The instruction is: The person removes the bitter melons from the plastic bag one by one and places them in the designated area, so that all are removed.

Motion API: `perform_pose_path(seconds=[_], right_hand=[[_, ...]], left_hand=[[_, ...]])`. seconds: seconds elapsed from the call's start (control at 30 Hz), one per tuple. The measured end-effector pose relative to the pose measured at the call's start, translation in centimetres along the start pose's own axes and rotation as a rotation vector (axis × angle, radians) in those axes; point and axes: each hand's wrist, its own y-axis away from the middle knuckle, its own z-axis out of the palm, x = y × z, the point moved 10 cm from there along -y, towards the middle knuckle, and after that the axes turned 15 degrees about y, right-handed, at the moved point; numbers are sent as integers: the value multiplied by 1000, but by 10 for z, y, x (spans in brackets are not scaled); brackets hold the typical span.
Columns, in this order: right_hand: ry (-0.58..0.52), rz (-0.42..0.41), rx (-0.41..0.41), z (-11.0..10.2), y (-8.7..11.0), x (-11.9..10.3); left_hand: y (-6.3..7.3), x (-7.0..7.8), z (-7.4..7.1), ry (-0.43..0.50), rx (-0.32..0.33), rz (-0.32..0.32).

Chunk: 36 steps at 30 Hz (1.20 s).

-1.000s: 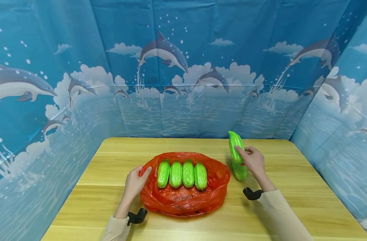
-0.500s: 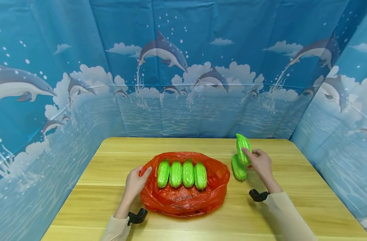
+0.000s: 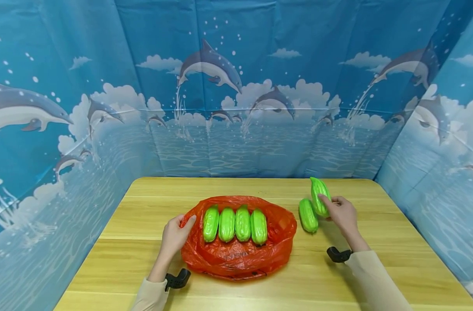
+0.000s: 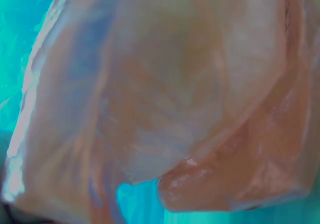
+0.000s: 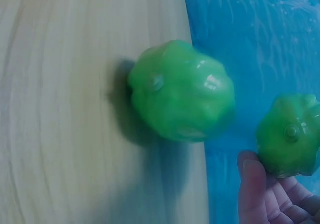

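A red plastic bag (image 3: 236,268) lies spread open on the table, and several light green bitter melons (image 3: 226,224) sit in it side by side. My left hand (image 3: 175,235) pinches the bag's left rim, thumb inside. In the left wrist view, the blurred bag (image 4: 240,164) fills most of the picture and hides the fingers. To the right of the bag, my right hand (image 3: 342,214) holds a bitter melon (image 3: 319,194) by its side, pointed end upward. Another bitter melon (image 3: 308,218) lies on the table just left of it; the right wrist view shows that melon (image 5: 182,91) end-on.
The wooden table (image 3: 116,259) ends at a blue dolphin-printed curtain (image 3: 236,142) behind and on both sides. Black wrist devices (image 3: 177,279) sit on both forearms.
My right hand has moved right and slightly toward me with the held bitter melon, uncovering the one on the table. The left hand and the bag have stayed put.
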Motion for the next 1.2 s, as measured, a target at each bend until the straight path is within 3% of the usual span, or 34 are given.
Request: perform_pose_path(seconds=[0.33, 1.2], right_hand=[[17, 53, -30, 1, 1, 18], [98, 53, -98, 15, 5, 43]], left_hand=[[0, -1, 1, 15, -4, -3], [0, 0, 0, 12, 0, 1]])
